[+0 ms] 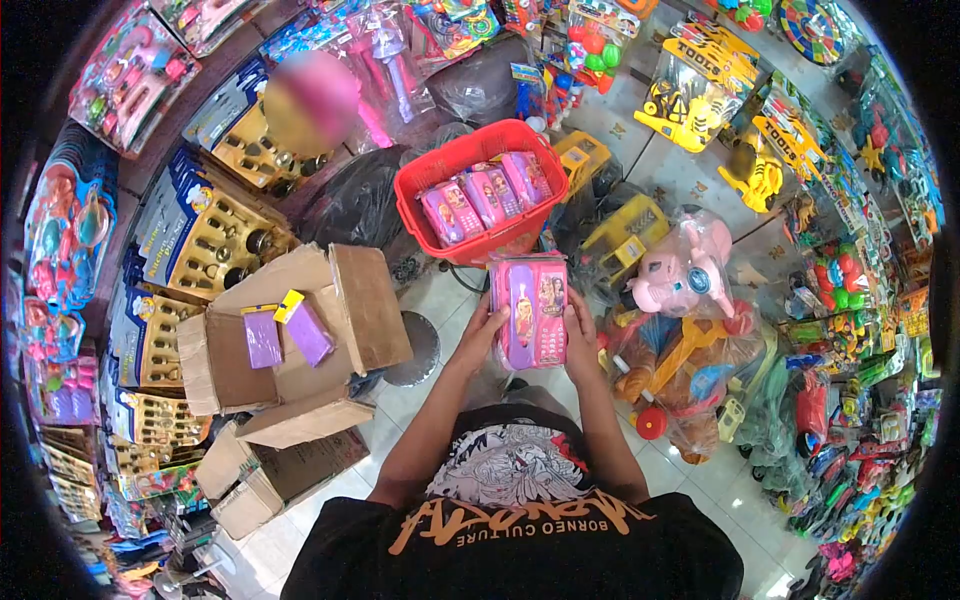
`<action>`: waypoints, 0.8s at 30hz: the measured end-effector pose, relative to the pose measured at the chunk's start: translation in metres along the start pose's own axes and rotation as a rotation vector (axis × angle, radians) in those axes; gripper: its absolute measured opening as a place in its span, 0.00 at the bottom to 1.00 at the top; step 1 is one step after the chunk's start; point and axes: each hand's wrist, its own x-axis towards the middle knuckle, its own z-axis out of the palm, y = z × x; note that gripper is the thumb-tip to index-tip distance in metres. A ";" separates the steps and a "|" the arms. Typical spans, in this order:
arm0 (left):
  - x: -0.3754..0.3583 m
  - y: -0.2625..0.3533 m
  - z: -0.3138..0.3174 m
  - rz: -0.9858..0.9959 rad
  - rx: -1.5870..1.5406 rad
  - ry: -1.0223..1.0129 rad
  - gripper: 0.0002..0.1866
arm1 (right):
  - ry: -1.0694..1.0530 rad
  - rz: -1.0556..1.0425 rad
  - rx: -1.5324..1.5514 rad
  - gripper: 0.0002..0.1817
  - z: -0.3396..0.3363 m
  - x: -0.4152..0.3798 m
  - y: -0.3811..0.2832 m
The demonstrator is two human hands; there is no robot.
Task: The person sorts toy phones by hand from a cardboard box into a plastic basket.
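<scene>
Between my two hands is a small stack of pink toy phone packs (533, 312), printed with doll pictures and rows of keypad buttons. My left hand (484, 335) grips the stack along its left edge, fingers bent around the side. On the opposite edge, my right hand (578, 335) closes on the same stack. Just beyond it stands a red plastic basket (487, 247) with several similar pink packs (490, 196) lined up inside. To the left, an opened cardboard box (370, 310) contains two purple packs (308, 334) with yellow tags.
Another cardboard box (310, 465) lies below the first, near a round stool (415, 350). Kitchen playsets (215, 240) line the left side. At right are a wrapped pink ride-on toy (688, 265), bagged toys (690, 375) and hanging yellow tool sets (700, 85).
</scene>
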 end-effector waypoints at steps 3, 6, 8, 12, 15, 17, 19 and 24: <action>0.012 0.012 0.000 -0.063 0.049 -0.012 0.31 | -0.024 0.057 0.036 0.21 -0.001 0.015 0.002; 0.036 0.024 -0.002 -0.150 0.066 0.020 0.31 | -0.049 0.075 0.059 0.23 -0.001 0.040 0.015; 0.058 0.030 -0.005 -0.089 0.100 0.039 0.33 | -0.067 0.084 0.080 0.23 0.000 0.063 0.021; 0.111 0.036 -0.017 -0.087 0.133 0.075 0.37 | -0.094 0.091 0.048 0.23 0.001 0.107 0.021; 0.148 0.039 -0.028 -0.091 0.213 0.040 0.37 | -0.113 0.042 -0.064 0.23 0.005 0.147 0.013; 0.168 0.038 -0.032 -0.107 0.204 0.035 0.37 | -0.165 -0.059 -0.155 0.23 0.007 0.172 0.013; 0.189 0.042 -0.033 -0.127 0.205 0.037 0.36 | -0.135 -0.057 -0.198 0.23 0.012 0.196 0.015; 0.230 0.051 -0.023 -0.021 0.078 0.014 0.37 | -0.124 -0.062 -0.212 0.21 0.018 0.252 0.025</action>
